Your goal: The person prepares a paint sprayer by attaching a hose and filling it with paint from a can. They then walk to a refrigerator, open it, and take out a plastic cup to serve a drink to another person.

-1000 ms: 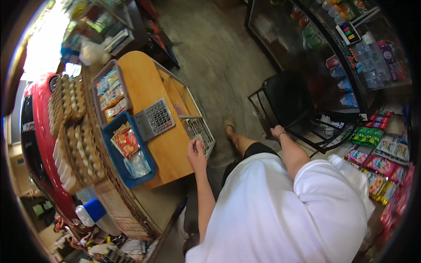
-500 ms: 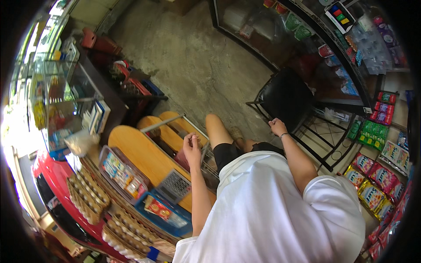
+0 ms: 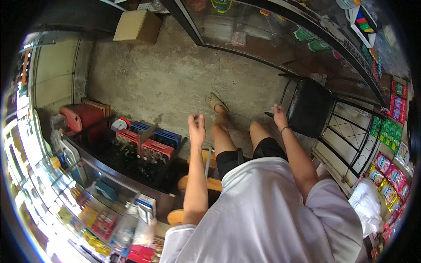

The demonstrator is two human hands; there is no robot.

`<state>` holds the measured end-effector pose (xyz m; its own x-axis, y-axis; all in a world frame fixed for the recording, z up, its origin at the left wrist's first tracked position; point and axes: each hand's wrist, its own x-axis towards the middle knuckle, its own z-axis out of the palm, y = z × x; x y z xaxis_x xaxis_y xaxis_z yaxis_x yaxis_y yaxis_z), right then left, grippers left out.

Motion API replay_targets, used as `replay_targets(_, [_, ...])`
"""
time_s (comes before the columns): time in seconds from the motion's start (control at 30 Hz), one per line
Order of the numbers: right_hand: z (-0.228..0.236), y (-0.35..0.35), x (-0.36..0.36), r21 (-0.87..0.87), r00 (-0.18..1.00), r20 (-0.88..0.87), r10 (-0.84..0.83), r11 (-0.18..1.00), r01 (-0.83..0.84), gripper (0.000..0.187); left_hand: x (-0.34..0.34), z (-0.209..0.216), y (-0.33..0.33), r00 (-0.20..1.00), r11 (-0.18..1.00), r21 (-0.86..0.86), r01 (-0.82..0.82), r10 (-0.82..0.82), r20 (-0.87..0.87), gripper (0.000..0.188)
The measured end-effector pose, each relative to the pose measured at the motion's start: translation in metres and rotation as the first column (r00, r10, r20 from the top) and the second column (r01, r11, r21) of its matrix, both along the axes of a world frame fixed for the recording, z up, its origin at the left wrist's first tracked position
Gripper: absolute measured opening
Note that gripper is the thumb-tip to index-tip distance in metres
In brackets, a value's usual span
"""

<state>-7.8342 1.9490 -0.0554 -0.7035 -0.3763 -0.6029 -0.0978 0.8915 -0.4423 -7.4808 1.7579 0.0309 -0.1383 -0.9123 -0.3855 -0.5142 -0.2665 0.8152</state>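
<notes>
My left hand [image 3: 197, 130] is raised in front of me over the concrete floor, its fingers loosely apart and nothing in it. My right hand [image 3: 280, 117], with a thin dark band at the wrist, hangs beside the seat of a black chair [image 3: 310, 107]. Its fingers point forward, slightly bent, and no object shows in it. Whether it touches the chair's edge I cannot tell. Below my hands are my bare knees and one foot in a tan clog [image 3: 216, 101], stepping forward.
Red and blue bottle crates [image 3: 156, 150] stand left beside a dark-edged glass counter [image 3: 109, 168]. A red plastic chair [image 3: 81, 117] is behind them. Ahead lies a cardboard box [image 3: 137, 27]. A glass display case [image 3: 245, 41] runs along the far right; colourful sachets [image 3: 390, 136] hang right.
My view has swung left and forward; the egg trays and calculator have left it. My left hand has opened somewhat, and my right hand's fingers have straightened near the chair.
</notes>
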Motion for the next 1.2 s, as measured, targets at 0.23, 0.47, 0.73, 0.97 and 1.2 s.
replay_targets(0.23, [0.031, -0.121, 0.026, -0.132, 0.997, 0.061, -0.044, 0.990, 0.052, 0.079, -0.084, -0.044, -0.210, 0.978, 0.975, 0.097, 0.199, -0.193, -0.075, 0.050])
replay_targets(0.47, [-0.021, -0.138, -0.113, -0.476, 0.829, -0.375, -0.414, 0.854, 0.211, 0.072, -0.228, -0.139, -0.303, 0.966, 0.992, -0.099, 0.081, -0.102, -0.236, 0.062])
replay_targets(0.73, [-0.101, -0.128, -0.227, -0.269, 0.624, -0.774, -0.106, 0.948, -0.172, 0.056, -0.309, -0.233, -0.303, 0.960, 0.595, -0.797, -0.108, -0.144, -0.238, 0.065])
replay_targets(0.97, [-0.105, -0.122, -0.258, -0.062, 0.422, -0.897, 0.128, 0.911, -0.407, 0.040, -0.320, -0.260, -0.313, 0.907, 0.658, -0.674, -0.336, 0.032, -0.420, 0.067])
replay_targets(1.2, [-0.123, -0.114, -0.272, -0.651, 0.848, -0.498, -0.182, 0.724, -0.227, 0.025, -0.323, -0.272, -0.308, 0.885, 0.550, -0.713, -0.435, 0.115, -0.451, 0.061])
